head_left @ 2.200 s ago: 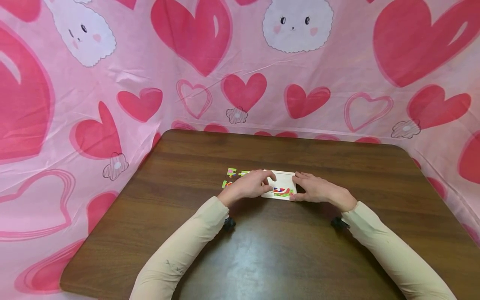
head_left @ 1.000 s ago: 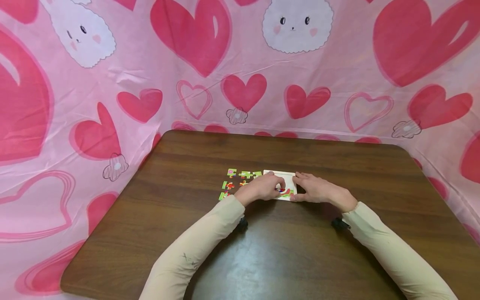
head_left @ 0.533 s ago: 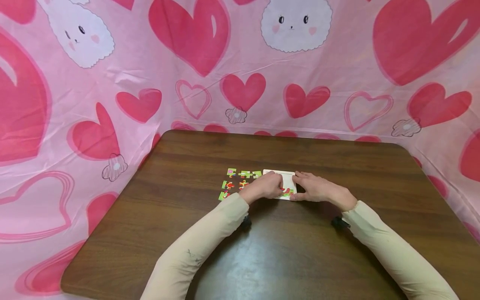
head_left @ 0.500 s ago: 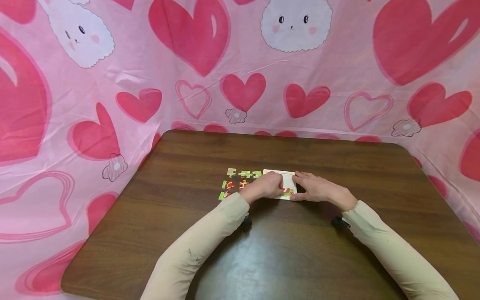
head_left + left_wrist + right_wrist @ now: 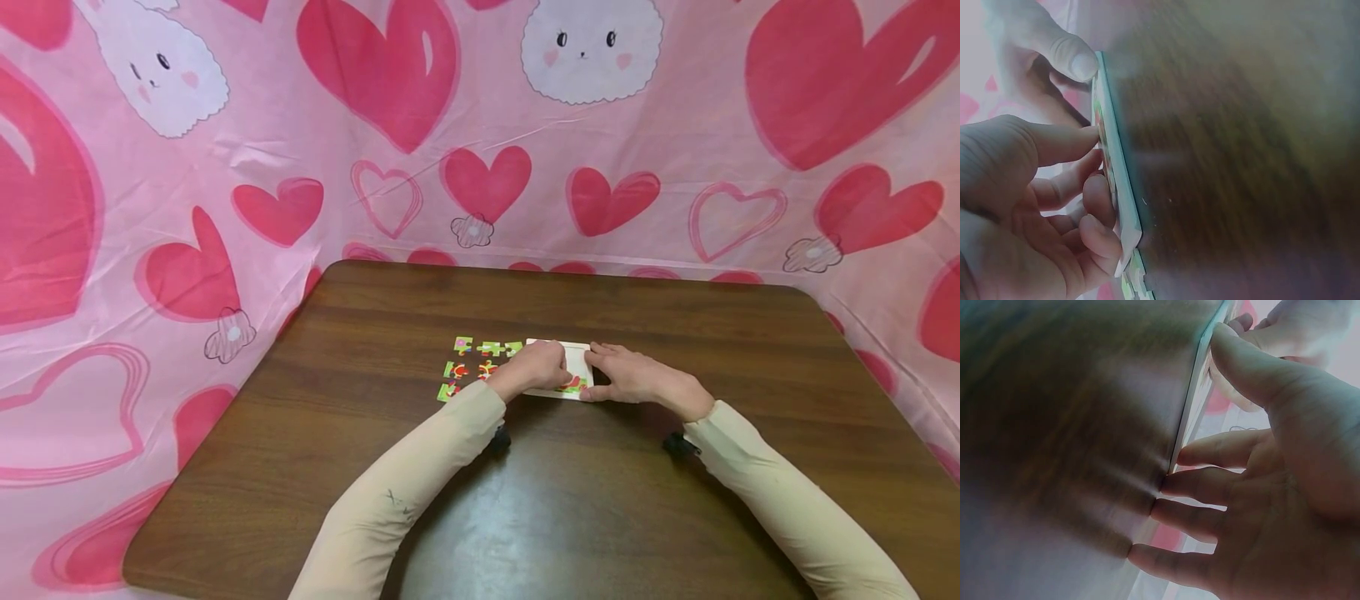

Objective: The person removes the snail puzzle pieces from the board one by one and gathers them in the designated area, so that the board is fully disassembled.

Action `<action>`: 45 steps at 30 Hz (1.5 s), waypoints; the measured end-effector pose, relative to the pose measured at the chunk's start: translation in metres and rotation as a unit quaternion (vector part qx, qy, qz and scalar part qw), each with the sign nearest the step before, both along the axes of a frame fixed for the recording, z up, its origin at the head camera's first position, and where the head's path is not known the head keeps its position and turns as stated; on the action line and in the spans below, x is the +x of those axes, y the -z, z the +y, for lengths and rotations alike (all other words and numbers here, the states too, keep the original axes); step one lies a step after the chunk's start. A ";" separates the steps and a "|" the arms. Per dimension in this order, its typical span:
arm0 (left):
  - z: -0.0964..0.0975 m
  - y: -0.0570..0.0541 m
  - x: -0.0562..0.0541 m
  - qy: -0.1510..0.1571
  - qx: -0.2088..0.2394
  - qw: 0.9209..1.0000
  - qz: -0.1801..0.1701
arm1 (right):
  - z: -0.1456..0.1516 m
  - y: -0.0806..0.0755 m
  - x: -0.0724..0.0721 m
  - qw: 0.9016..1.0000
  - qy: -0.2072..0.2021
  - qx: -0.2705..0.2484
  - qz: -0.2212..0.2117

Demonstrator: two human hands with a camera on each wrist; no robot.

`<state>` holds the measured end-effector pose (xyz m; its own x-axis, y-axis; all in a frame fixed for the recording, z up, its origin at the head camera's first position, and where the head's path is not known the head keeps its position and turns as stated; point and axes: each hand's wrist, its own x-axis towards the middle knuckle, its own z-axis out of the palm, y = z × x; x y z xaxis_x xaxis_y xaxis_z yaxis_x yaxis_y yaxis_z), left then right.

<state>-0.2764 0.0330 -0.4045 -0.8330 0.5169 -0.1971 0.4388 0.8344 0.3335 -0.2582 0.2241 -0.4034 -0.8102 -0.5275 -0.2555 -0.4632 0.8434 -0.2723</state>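
Note:
A shallow white puzzle tray (image 5: 576, 360) lies on the table, with colourful jigsaw pieces (image 5: 573, 385) along its near side. My left hand (image 5: 536, 365) is over the tray's left part and hides much of it. In the left wrist view, its straight thumb (image 5: 1069, 142) presses the picture inside the tray's edge (image 5: 1122, 184), and the other fingers bend loosely beside it. My right hand (image 5: 633, 377) steadies the tray's right side. In the right wrist view, its thumb touches the near edge, and its spread fingers (image 5: 1204, 481) reach the far side and the tabletop.
Several loose jigsaw pieces, among them a green one with a pink flower (image 5: 462, 343), lie in rows left of the tray, partly behind the left wrist. The brown wooden table (image 5: 600, 500) meets a pink heart-print cloth (image 5: 420, 200) at the back and sides.
My left hand has moved right from the tray's left edge toward the pieces at its near side, and its thumb now presses there. The right hand stays in place.

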 end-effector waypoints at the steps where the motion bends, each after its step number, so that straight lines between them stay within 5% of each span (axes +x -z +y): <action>1: 0.000 0.000 0.000 -0.001 0.001 1.000 0.000 | 0.000 0.000 0.000 1.000 0.001 0.000 -0.001; 15: -0.005 0.001 0.003 0.010 0.035 0.999 0.024 | 0.001 0.002 -0.001 1.000 0.007 0.001 -0.007; 32: -0.012 -0.010 0.011 0.063 0.055 0.996 0.041 | 0.001 0.002 -0.001 1.000 0.012 0.001 -0.009; 45: -0.017 -0.015 0.014 0.074 0.060 0.994 0.046 | 0.001 0.001 -0.001 1.000 0.002 -0.004 -0.002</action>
